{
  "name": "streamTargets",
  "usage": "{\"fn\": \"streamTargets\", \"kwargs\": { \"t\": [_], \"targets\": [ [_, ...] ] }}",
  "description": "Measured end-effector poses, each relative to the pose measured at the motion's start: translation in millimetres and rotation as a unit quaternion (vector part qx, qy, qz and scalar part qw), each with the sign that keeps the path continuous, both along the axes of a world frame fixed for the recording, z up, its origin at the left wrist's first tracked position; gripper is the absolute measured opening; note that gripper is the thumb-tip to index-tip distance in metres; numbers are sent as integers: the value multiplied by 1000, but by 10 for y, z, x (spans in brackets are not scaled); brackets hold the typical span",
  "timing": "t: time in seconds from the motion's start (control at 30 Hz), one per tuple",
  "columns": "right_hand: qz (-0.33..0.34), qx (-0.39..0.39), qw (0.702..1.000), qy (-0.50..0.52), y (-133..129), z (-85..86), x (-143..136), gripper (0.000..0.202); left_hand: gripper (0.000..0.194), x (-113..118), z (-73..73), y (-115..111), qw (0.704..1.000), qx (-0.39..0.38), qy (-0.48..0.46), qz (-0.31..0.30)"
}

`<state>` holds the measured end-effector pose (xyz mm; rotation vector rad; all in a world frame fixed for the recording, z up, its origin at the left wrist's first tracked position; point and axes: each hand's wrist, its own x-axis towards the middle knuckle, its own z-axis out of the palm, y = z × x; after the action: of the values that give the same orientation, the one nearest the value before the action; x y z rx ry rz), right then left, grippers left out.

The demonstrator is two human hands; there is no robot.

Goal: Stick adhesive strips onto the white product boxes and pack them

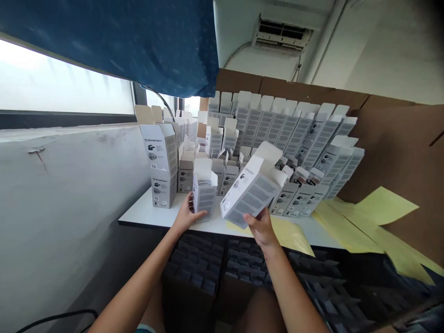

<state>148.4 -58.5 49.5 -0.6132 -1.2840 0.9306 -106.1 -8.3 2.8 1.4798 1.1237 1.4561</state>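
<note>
My left hand is closed around the lower part of a white and grey carton that stands upright near the table's front edge, its top flaps open. In my right hand is a second open-topped carton, tilted to the right and gripped low on its printed side. Its bottom end points toward the left carton, with a gap between the two. Behind them stand several more open cartons of the same print.
Rows of stacked open cartons fill the back of the white table. Two stacked cartons stand at the left. Yellow sheets lie at the right and front edge. Boxes of dark folded pieces sit below, and a blue cloth hangs overhead.
</note>
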Motion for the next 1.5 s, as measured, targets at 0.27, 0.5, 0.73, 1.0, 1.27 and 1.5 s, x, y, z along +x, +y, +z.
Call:
{"fn": "streamTargets", "kwargs": {
  "t": [0.27,0.5,0.73,1.0,1.27,1.5],
  "targets": [
    [40,130,985,-110,296,867,-198,69,83,56,-43,-14,989,26,4,-148],
    [85,142,973,-159,555,985,-452,70,89,31,-58,-12,985,36,4,-168],
    [89,127,971,-180,600,958,-492,67,91,21,-48,-12,984,45,5,-170],
    [64,119,969,-207,756,806,-358,71,93,6,-78,4,984,38,5,-173],
    [15,133,952,-275,849,739,-426,67,93,-3,-49,1,980,45,-3,-193],
    [98,99,964,-226,890,590,-382,77,92,-19,-66,20,976,53,19,-208]
  ]
}}
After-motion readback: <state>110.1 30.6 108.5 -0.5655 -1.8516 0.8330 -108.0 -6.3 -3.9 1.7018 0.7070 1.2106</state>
